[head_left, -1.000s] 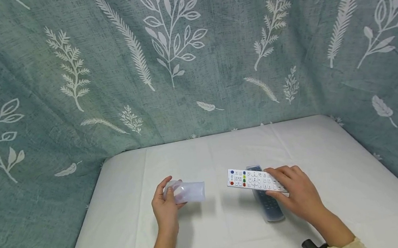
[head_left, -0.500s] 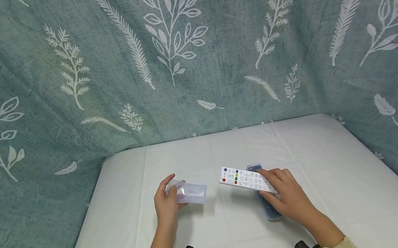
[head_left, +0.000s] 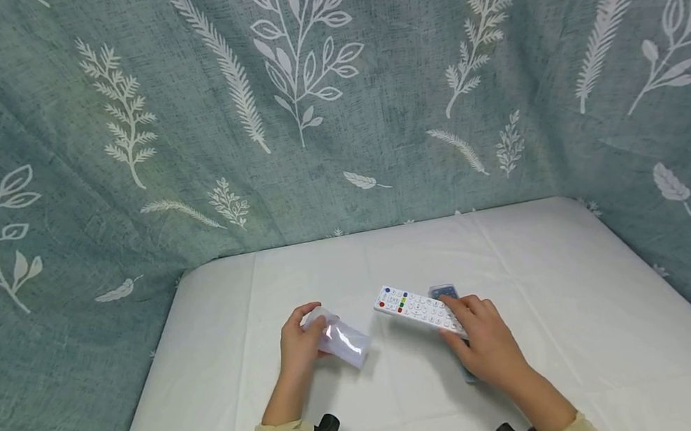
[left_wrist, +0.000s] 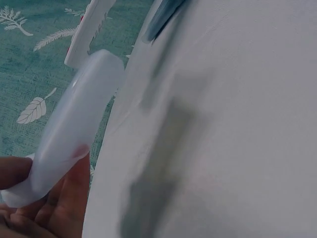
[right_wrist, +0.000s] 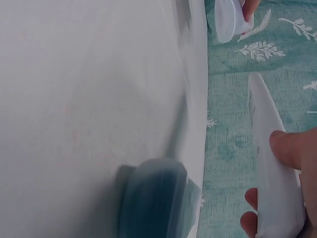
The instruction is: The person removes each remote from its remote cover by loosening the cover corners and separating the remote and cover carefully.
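Observation:
In the head view my left hand (head_left: 299, 347) pinches one end of a translucent, milky remote control cover (head_left: 348, 344). Its other end points right and toward the front; the left wrist view shows the cover (left_wrist: 79, 119) between thumb and fingers. My right hand (head_left: 485, 341) grips a white remote control (head_left: 420, 308) by its near end, buttons up, its far end pointing left toward the cover. The two are apart. Below the right hand lies a dark blue remote in a clear cover (head_left: 443, 292), partly hidden by that hand.
A white cloth-covered table (head_left: 351, 271) lies beneath both hands. Behind and beside it hangs a green curtain (head_left: 316, 176) with white leaf patterns. Black wrist mounts (head_left: 326, 429) show at both wrists.
My left hand has moved slightly right and turned the cover so its free end tips toward the front. My right hand has brought the white remote left, closer to the cover.

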Action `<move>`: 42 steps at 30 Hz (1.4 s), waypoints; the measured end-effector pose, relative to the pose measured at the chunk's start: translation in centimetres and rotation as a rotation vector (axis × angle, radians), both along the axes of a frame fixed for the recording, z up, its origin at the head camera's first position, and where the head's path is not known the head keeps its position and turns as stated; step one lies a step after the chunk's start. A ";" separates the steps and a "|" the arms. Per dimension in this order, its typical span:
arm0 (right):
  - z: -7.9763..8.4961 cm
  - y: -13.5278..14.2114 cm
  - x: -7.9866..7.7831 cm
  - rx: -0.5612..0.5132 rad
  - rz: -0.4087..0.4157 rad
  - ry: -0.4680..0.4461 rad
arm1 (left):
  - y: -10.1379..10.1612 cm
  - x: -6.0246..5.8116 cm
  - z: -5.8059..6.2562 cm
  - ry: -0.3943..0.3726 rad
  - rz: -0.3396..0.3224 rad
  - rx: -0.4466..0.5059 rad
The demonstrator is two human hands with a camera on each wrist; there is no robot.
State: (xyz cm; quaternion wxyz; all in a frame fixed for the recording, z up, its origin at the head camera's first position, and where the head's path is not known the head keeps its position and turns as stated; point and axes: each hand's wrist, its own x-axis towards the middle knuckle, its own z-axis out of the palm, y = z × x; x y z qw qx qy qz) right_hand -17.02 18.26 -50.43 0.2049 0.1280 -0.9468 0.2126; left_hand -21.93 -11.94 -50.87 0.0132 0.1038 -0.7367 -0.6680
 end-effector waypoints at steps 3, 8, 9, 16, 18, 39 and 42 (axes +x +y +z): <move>0.0 -0.7 -0.1 -0.008 0.006 -0.020 | 0.0 -0.2 -0.2 -0.017 -0.019 -0.030; 0.0 -2.1 -0.1 -0.007 0.015 -0.013 | 0.1 -0.6 -0.6 -0.040 -0.062 -0.083; 0.0 -2.3 -0.1 -0.006 0.013 -0.010 | 0.2 -0.7 -0.7 -0.042 -0.071 -0.095; -0.2 -3.6 0.0 -0.006 -0.027 -0.070 | 0.5 -0.9 -0.9 0.015 -0.075 -0.313; -0.3 -4.0 0.1 -0.002 -0.033 -0.084 | 0.4 -0.7 -1.0 0.035 -0.057 -0.397; -0.4 -8.2 -1.1 0.081 -0.146 -0.208 | 1.4 3.2 -2.3 0.171 -0.174 -0.786; -0.6 -8.8 -1.3 0.107 -0.136 -0.232 | 1.5 3.3 -2.8 0.186 -0.172 -0.821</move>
